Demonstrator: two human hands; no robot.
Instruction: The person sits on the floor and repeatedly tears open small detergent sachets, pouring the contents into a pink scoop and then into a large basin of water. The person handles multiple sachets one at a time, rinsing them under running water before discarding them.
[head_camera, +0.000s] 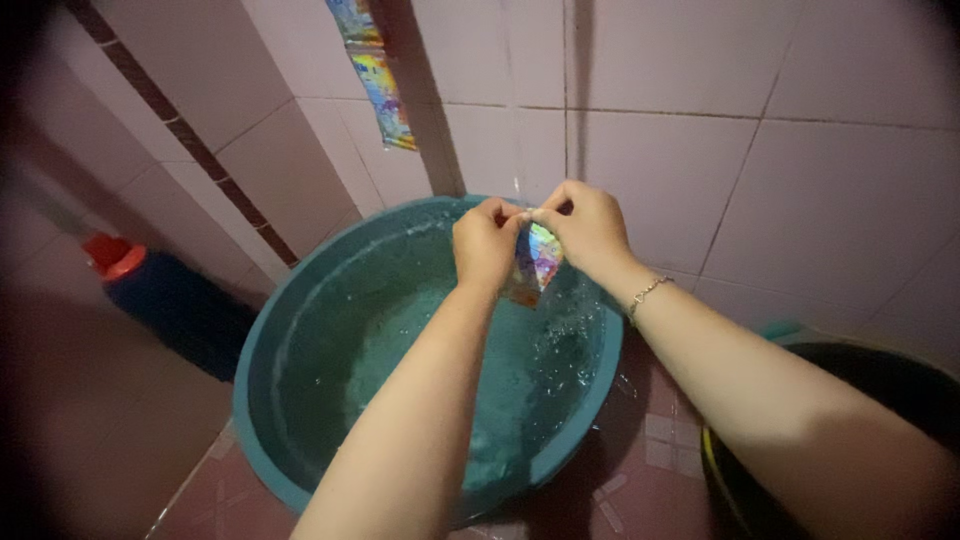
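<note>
A small shiny multicoloured sachet hangs over a large teal basin that holds water. My left hand and my right hand pinch the sachet's top edge between fingertips, side by side, above the basin's far rim. A thin bracelet sits on my right wrist. The sachet's upper edge is hidden by my fingers.
A strip of similar shiny sachets hangs on the pink tiled wall behind. A dark blue bottle with a red cap stands at the left by the wall. A dark bucket is at the lower right. The floor is reddish tile.
</note>
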